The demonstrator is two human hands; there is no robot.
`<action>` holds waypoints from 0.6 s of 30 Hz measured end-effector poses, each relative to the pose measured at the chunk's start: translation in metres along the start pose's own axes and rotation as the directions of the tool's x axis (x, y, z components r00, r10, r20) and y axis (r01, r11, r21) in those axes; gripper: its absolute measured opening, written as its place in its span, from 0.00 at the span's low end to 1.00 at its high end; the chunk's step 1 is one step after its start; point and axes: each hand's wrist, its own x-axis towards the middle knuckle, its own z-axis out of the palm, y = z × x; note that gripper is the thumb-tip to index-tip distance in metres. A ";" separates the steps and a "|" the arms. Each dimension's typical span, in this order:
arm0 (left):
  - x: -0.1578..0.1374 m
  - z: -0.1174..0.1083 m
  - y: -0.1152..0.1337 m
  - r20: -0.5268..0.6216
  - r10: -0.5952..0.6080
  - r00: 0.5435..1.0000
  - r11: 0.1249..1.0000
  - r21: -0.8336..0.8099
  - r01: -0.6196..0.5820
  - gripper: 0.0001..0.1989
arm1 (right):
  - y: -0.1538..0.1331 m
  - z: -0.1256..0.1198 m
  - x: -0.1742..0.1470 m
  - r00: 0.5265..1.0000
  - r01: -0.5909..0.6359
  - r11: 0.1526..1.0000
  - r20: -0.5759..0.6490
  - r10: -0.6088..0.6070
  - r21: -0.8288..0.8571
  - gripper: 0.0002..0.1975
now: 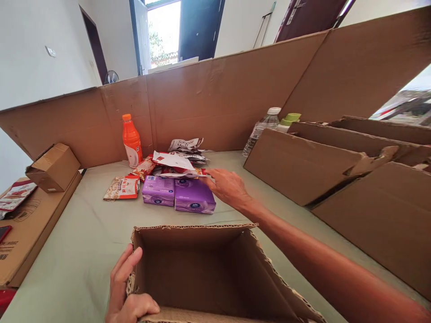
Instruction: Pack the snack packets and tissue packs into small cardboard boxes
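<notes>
My left hand (126, 287) grips the left corner of an open cardboard box (195, 231), its fingers along the left wall and thumb over the near edge. The inside that shows holds nothing. Beyond the box, my right hand (229, 186) reaches to the right end of a pile of snack packets (173, 160). Its fingers are bent together by a red packet end, just above two purple tissue packs (195, 196); what they pinch is partly hidden. An orange-and-white snack pouch (123, 187) lies left of the packs. Behind it stands an orange drink bottle (132, 141).
Cardboard boxes with raised flaps (303, 166) stand on the right, with a clear plastic bottle (261, 130) and a green-capped container (290, 119) behind. A small carton (55, 166) rests on a larger box at left. A tall cardboard panel (215, 103) lines the back.
</notes>
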 end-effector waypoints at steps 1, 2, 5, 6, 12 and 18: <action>0.001 0.001 0.001 -0.010 -0.001 1.000 1.000 -0.005 0.001 0.11 | 0.005 0.001 -0.004 1.000 -0.005 1.000 0.025 0.005 0.010 0.25; 0.002 0.002 0.002 -0.020 -0.003 1.000 1.000 -0.008 0.003 0.11 | 0.010 0.003 -0.008 0.998 0.008 1.000 0.056 -0.010 0.026 0.25; 0.006 0.006 0.007 -0.069 0.005 0.998 1.000 -0.005 -0.005 0.11 | 0.015 0.014 -0.017 0.984 0.094 0.992 0.143 -0.105 0.086 0.32; 0.007 0.007 0.008 -0.088 0.010 0.996 1.000 -0.004 -0.010 0.12 | 0.015 0.018 -0.018 0.977 0.118 0.988 0.164 -0.134 0.102 0.37; 0.005 0.004 0.013 -0.065 -0.057 0.996 0.997 -0.053 0.053 0.12 | 0.003 0.020 -0.008 0.952 0.168 0.971 0.227 -0.204 0.169 0.42; 0.002 -0.010 0.010 0.070 -0.054 0.996 0.996 -0.062 0.059 0.13 | 0.011 -0.019 -0.046 0.939 0.121 0.968 0.291 -0.183 0.220 0.36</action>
